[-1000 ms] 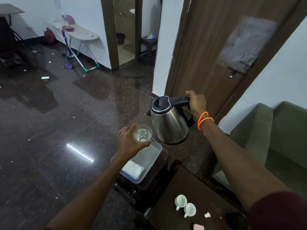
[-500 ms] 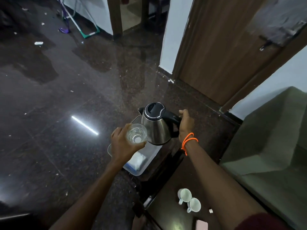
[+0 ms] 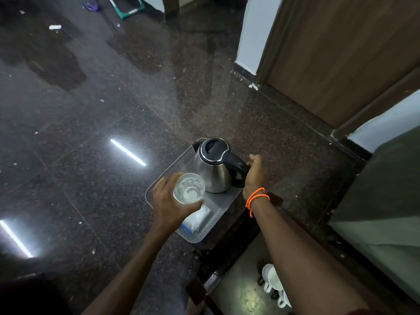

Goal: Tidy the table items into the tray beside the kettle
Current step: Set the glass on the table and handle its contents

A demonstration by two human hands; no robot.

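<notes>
Both hands busy over the tray: glass in left, kettle handle in right.
Left hand [image 3: 169, 204] wraps its fingers round a clear drinking glass [image 3: 189, 188], held above the translucent plastic tray [image 3: 172, 164]; glass sits at 8 o'clock of the steel kettle [image 3: 212, 169], just beside it. Right hand [image 3: 254, 173] curls round the kettle's black handle at its 3 o'clock; orange bracelet [image 3: 256, 197] on that wrist. Kettle stands upright in the tray's far end. White sachets [image 3: 197, 218] lie in the tray's near end, at 5 o'clock of the glass. Two white cups [image 3: 273, 283] lie on the dark table [image 3: 241, 292], at 5 o'clock of the tray, well apart.
</notes>
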